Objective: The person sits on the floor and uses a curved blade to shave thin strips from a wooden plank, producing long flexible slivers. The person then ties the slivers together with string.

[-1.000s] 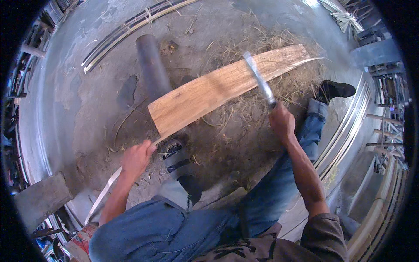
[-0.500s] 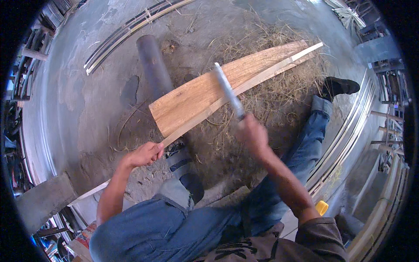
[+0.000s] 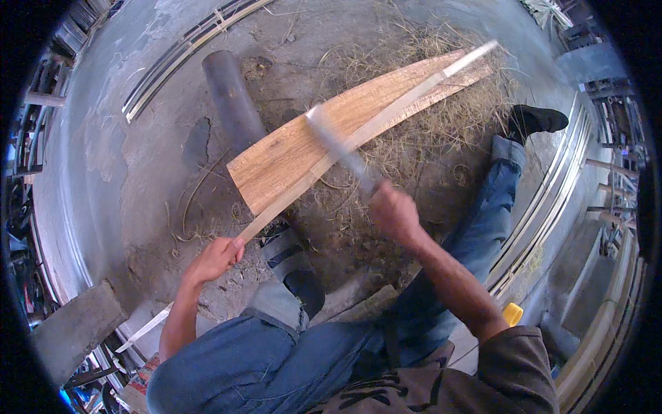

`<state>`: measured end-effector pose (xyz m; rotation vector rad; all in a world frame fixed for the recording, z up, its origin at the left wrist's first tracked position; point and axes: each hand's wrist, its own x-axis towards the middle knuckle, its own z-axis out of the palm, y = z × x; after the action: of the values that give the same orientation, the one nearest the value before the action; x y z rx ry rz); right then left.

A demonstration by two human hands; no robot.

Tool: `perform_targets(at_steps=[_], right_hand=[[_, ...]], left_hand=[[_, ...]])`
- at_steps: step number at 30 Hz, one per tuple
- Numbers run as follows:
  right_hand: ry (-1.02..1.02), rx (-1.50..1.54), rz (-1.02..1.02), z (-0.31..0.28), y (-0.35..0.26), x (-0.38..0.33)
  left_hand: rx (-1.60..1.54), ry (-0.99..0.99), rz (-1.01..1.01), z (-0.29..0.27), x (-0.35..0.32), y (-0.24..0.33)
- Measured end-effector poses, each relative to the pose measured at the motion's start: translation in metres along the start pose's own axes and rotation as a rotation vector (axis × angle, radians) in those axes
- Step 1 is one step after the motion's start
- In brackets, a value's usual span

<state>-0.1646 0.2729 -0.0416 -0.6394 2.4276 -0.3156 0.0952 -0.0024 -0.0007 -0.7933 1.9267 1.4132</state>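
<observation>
My left hand [image 3: 215,259] is closed round the near end of a long pale wooden strip [image 3: 293,191]. That strip runs slantwise up and to the right over a broad brown plank [image 3: 289,148], past its far end. In my right hand [image 3: 395,214] is the handle of a long-bladed knife [image 3: 339,146], its blade blurred by motion. The blade lies across the strip and points to the upper left over the plank. The handle is mostly hidden by my fingers. Under the plank's near end a dark round log [image 3: 233,100] rests on the ground.
Thin curled shavings [image 3: 448,114] cover the ground beside and beyond the plank. Several long strips [image 3: 189,52] lie at the upper left, others [image 3: 545,200] at the right beyond my outstretched leg. A grey block [image 3: 79,331] stands at lower left, a yellow object [image 3: 512,314] near my right elbow.
The knife has moved left and toward me along the strip, its blade now more slanted. My left hand, the strip and the plank appear slightly shifted left in view.
</observation>
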Motion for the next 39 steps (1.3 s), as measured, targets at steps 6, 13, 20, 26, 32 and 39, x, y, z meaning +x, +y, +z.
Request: perform_targets(at_steps=[6, 13, 20, 26, 32, 39], right_hand=[[-0.044, -0.222, -0.153, -0.02, 0.037, 0.023], [0.095, -0.434, -0.259, -0.036, 0.088, 0.052], [0.21, -1.258, -0.688, -0.037, 0.163, 0.105], [0.373, -0.289, -0.079, -0.077, 0.131, 0.09], [0.083, -0.105, -0.436, 0.071, 0.027, -0.002], [0.326, 0.224, -0.107, 0.015, 0.03, 0.013]], left_hand=[[-0.028, -0.007, -0.002, 0.001, -0.008, -0.018], [-0.027, 0.003, -0.096, -0.003, -0.033, -0.029], [-0.047, -0.02, -0.134, -0.008, -0.047, -0.038], [-0.416, -0.241, -0.255, -0.026, -0.058, -0.076], [-0.237, -0.132, 0.14, -0.006, 0.007, 0.035], [-0.193, 0.034, -0.074, -0.004, 0.002, 0.015]])
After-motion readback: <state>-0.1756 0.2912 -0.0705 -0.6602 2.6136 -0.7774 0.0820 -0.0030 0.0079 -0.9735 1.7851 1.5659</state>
